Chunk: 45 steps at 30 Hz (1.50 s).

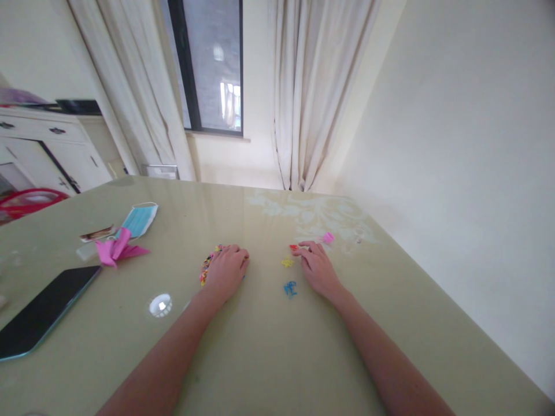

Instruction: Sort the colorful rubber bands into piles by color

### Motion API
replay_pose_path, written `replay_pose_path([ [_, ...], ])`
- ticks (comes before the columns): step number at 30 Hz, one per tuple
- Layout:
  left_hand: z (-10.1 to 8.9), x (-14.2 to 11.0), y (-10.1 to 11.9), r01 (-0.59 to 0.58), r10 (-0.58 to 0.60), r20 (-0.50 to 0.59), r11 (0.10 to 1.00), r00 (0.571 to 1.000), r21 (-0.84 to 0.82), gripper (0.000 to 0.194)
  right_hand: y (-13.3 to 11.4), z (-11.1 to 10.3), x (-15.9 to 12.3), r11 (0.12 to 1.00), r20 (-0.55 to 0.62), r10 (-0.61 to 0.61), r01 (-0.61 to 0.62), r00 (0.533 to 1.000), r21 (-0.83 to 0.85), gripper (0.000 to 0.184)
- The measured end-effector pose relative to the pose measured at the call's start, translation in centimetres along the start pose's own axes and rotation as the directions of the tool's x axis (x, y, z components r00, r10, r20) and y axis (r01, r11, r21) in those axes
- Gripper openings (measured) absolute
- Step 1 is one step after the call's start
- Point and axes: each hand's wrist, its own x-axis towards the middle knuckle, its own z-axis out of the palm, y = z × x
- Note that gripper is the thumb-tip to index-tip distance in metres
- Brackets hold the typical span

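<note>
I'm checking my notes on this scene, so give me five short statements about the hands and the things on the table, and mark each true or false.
1. The left hand covers part of a multicoloured pile of small pieces. True.
2. The yellow pieces lie between the red pieces and the blue pieces. True.
3. The right hand is nearest to the blue pieces. False: its fingertips are at the red pieces.
4. The dark-screened device lies to the right of both hands. False: it lies to the left of both.
5. The face mask is blue with a white edge. True.
</note>
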Motion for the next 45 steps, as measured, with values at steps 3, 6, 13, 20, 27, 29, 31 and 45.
replay_pose_path([
  [3, 0.0, 0.0, 0.1, -0.001, 0.001, -0.007, 1.000, 1.000, -0.010, 0.028, 0.1, 0.2, 0.0, 0.997, 0.023, 0.046, -0.045, 0.999, -0.055, 0.039],
  [6, 0.0, -0.1, 0.1, -0.006, 0.005, -0.011, 1.000, 1.000, -0.019, 0.028, 0.0, 0.3, 0.0, 0.997, 0.023, 0.046, -0.045, 0.999, -0.064, 0.046],
  [13, 0.0, 0.0, 0.1, -0.006, 0.006, -0.004, 1.000, 1.000, 0.004, 0.028, -1.4, -0.1, -0.1, 0.997, 0.155, -0.011, 0.023, 0.988, -0.077, 0.050],
  [20, 0.0, 0.0, 0.1, 0.001, -0.001, -0.022, 1.000, 1.000, 0.004, 0.026, -2.6, -0.4, -0.2, 0.999, 0.193, 0.023, -0.013, 0.981, -0.052, 0.045],
  [27, 0.1, 0.2, -0.2, 0.000, -0.010, -0.123, 0.996, 0.992, -0.084, 0.023, -2.8, -0.5, -0.2, 0.988, 0.171, 0.024, -0.049, 0.985, 0.144, 0.045],
  [29, 0.0, 0.3, -0.2, -0.001, -0.020, -0.157, 0.992, 0.987, -0.129, 0.022, -2.8, -0.6, -0.2, 0.984, 0.134, 0.030, -0.053, 0.991, 0.168, 0.046],
  [31, -0.2, 0.4, -0.2, -0.003, -0.033, -0.174, 0.980, 0.984, -0.201, 0.023, -2.9, -0.9, -0.3, 0.980, 0.095, 0.030, -0.048, 0.995, 0.195, 0.042],
  [45, -0.5, -0.3, 3.2, -0.026, 0.075, 0.003, 0.382, 0.997, -0.924, 0.026, -7.3, -1.4, -1.2, 0.850, -0.116, 0.009, 0.054, 0.993, 0.525, 0.020],
])
